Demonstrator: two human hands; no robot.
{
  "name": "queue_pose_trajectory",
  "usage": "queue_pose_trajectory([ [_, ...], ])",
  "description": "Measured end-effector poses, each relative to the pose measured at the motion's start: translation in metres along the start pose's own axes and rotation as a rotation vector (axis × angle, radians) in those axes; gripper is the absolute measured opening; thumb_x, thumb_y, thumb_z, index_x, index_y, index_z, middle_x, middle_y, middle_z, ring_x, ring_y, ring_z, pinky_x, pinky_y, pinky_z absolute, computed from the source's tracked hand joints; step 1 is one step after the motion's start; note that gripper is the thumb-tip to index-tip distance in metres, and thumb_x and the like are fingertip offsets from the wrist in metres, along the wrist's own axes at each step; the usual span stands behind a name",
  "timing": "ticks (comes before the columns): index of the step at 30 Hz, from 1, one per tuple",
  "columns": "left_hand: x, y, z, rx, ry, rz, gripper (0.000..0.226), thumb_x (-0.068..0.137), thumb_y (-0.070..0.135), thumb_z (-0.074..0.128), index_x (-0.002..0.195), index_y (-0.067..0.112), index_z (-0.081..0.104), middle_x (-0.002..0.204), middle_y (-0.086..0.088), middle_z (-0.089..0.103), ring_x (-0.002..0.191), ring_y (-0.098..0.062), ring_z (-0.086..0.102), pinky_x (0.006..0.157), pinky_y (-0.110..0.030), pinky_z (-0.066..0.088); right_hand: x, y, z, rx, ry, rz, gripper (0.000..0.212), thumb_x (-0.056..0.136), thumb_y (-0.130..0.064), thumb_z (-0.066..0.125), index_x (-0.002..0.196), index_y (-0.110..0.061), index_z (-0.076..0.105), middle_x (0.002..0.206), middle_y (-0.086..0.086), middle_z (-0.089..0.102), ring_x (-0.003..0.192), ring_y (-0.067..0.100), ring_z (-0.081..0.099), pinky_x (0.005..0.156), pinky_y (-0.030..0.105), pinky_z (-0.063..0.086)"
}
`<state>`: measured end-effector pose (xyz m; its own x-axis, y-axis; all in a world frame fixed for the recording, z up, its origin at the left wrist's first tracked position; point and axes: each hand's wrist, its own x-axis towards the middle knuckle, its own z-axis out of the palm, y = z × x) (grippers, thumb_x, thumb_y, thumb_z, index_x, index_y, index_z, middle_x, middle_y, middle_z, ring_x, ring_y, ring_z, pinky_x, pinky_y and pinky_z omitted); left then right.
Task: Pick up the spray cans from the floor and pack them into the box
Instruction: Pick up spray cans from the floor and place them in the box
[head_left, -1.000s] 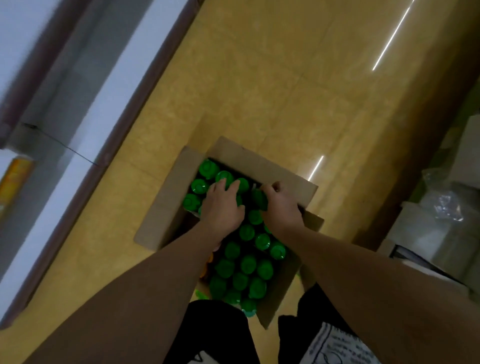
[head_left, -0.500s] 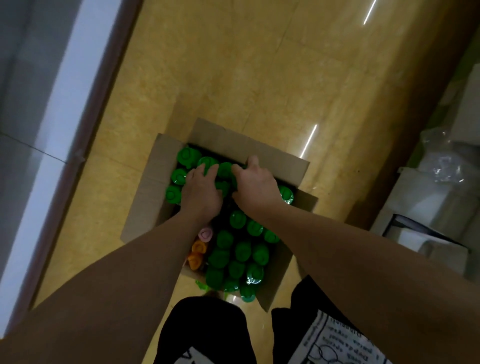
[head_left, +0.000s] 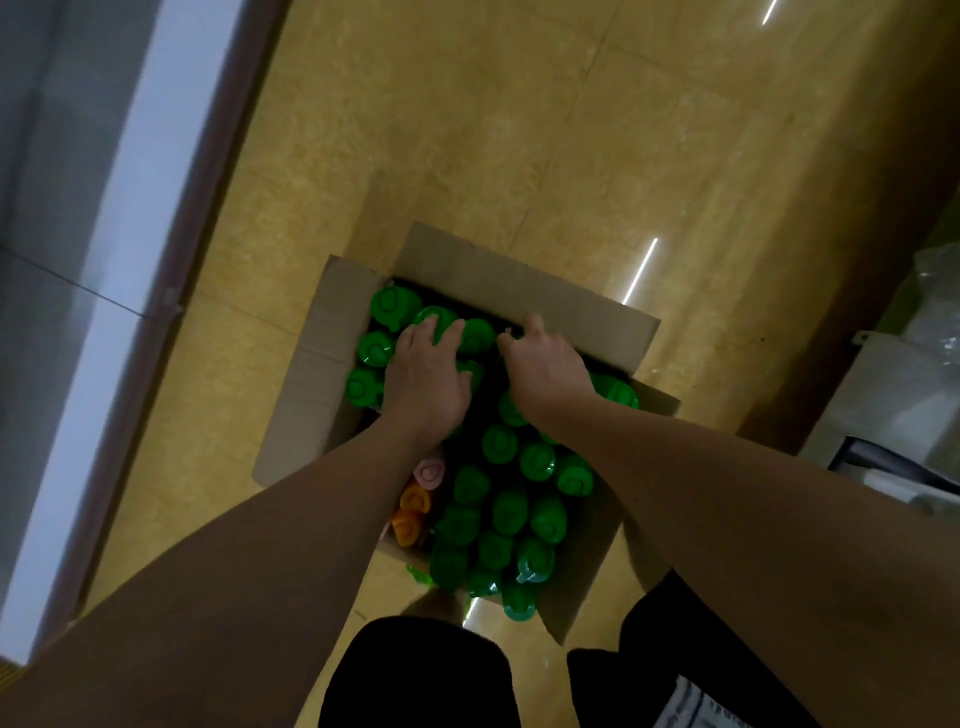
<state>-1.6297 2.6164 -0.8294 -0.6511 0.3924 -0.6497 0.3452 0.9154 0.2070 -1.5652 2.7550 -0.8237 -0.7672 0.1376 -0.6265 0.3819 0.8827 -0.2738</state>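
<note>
An open cardboard box stands on the floor, packed with upright spray cans with green caps. One pink cap and two orange caps show at its left side. My left hand lies flat on the green caps in the far left part, fingers apart. My right hand presses down near the far wall, fingers curled into the box and hidden. A green cap shows in the far right corner.
Yellow tiled floor surrounds the box. A white wall with a dark skirting runs along the left. White boxes and plastic wrap sit at the right. My legs in dark shorts are just behind the box.
Both hands stay on the cans at the far end of the box. My right hand has shifted left, uncovering the green cap in the far right corner. The camera has moved slightly.
</note>
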Motion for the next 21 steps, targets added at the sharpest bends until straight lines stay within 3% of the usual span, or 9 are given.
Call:
queue_pose_trajectory([
  [5,0.020,-0.014,0.025,-0.008,-0.014,-0.020,0.069,0.098,0.036,0.055,0.157,0.023,0.022,0.164,-0.012,0.017,0.151,-0.031,0.011,0.121,-0.047,0.021,0.033,0.013,0.048,-0.051,-0.045,-0.006,0.034,0.095,-0.010,0.056,0.129,-0.012,0.053,0.121,0.017,0.047,0.099,0.036,0.058,0.081,0.044,0.048],
  [9,0.032,-0.018,0.044,-0.019,0.032,-0.036,0.066,0.099,0.037,0.052,0.157,0.022,0.023,0.164,-0.013,0.016,0.152,-0.031,0.009,0.121,-0.047,0.020,0.052,0.018,0.082,-0.177,-0.087,-0.015,0.042,0.091,-0.015,0.059,0.132,-0.016,0.051,0.122,0.015,0.049,0.103,0.037,0.058,0.093,0.050,0.040],
  [14,0.036,-0.023,0.058,-0.021,0.033,-0.053,0.067,0.100,0.036,0.051,0.158,0.021,0.021,0.165,-0.012,0.012,0.152,-0.031,0.008,0.122,-0.047,0.019,0.065,0.023,0.103,-0.186,-0.095,0.009,0.050,0.090,-0.021,0.061,0.138,-0.016,0.048,0.124,0.016,0.051,0.110,0.038,0.054,0.095,0.050,0.040],
  [18,0.028,-0.021,0.060,-0.018,0.030,-0.052,0.066,0.099,0.034,0.050,0.157,0.019,0.022,0.164,-0.014,0.014,0.151,-0.032,0.011,0.121,-0.048,0.021,0.058,0.022,0.102,-0.129,-0.139,0.032,0.069,0.090,-0.024,0.060,0.152,-0.016,0.029,0.133,0.019,0.044,0.116,0.041,0.048,0.095,0.052,0.041],
  [21,0.013,-0.016,0.054,0.004,0.024,-0.014,0.067,0.099,0.033,0.052,0.157,0.018,0.024,0.164,-0.015,0.016,0.150,-0.033,0.014,0.119,-0.049,0.025,0.038,0.018,0.090,-0.098,-0.091,0.039,0.074,0.087,-0.026,0.061,0.153,-0.017,0.027,0.136,0.018,0.043,0.118,0.041,0.045,0.095,0.053,0.041],
])
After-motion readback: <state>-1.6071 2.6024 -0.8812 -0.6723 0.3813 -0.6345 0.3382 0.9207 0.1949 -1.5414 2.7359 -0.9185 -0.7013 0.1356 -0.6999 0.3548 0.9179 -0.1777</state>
